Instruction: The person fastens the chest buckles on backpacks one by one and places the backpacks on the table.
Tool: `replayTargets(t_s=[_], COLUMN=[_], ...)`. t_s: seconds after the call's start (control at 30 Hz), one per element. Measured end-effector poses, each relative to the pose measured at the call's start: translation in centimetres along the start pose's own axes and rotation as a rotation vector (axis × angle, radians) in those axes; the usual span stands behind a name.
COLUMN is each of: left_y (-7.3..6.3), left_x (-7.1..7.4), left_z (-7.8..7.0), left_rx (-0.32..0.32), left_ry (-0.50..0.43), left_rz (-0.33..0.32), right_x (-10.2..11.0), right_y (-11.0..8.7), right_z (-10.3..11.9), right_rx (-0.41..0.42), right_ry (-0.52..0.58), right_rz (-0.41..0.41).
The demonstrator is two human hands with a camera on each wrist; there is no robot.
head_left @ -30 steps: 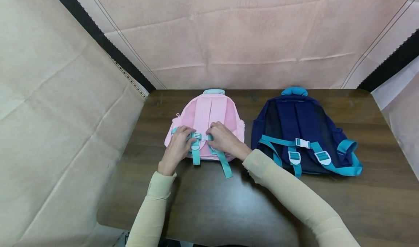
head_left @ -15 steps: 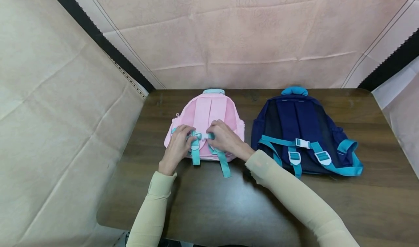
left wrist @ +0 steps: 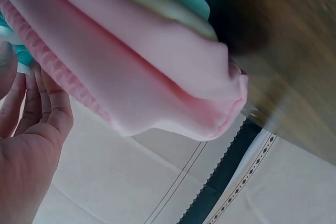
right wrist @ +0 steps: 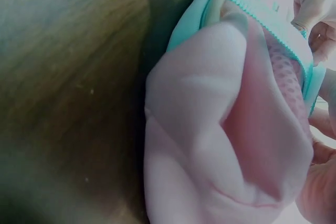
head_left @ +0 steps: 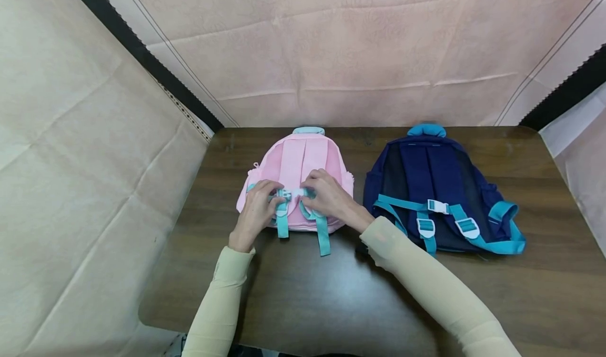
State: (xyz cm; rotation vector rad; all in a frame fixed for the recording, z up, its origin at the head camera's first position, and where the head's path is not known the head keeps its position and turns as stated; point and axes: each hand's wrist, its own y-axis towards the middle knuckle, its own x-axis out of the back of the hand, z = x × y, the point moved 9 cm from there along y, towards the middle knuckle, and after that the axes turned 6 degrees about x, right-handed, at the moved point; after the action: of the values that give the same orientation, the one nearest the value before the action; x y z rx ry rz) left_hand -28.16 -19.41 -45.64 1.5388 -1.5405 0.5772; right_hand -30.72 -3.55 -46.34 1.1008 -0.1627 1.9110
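A pink backpack [head_left: 314, 160] lies with its shoulder-strap side up, its teal handle toward the wall. Across its lower part runs a teal strap with a side-release buckle [head_left: 285, 194], whose white part shows between the hands. My left hand [head_left: 254, 205] pinches the buckle's left end between thumb and fingers. Opposite it, my right hand [head_left: 327, 195] pinches the teal webbing [head_left: 310, 193] at the buckle's right side. Two teal strap ends hang off the bag's lower edge. The left wrist view shows the bag's pink side pocket [left wrist: 152, 72], with my left fingers beside the teal webbing [left wrist: 22, 55].
A navy backpack [head_left: 428, 173] with bright blue straps and white buckles lies to the right on the brown wooden table [head_left: 303, 294]. Pale fabric walls [head_left: 379, 52] rise behind and to the left of the table.
My right hand has shifted slightly up and right, with its wrist turning. The right hanging strap end has swung left to hang straighter. The left hand stays nearly still.
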Motion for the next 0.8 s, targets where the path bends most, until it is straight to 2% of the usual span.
replayTargets(t_s=[0.33,0.8], left_y=[0.0,0.2], left_x=[-0.2,-0.6], left_z=[-0.6,-1.2], left_rx=[-0.032,-0.077], left_ry=[-0.044,-0.023], left_rz=[0.003,-0.006], right_x=[0.4,0.5], right_y=[0.1,0.2], right_z=[0.3,0.8], right_rx=[0.012,0.048], right_ry=[-0.009,-0.058], right_rz=[0.002,0.022])
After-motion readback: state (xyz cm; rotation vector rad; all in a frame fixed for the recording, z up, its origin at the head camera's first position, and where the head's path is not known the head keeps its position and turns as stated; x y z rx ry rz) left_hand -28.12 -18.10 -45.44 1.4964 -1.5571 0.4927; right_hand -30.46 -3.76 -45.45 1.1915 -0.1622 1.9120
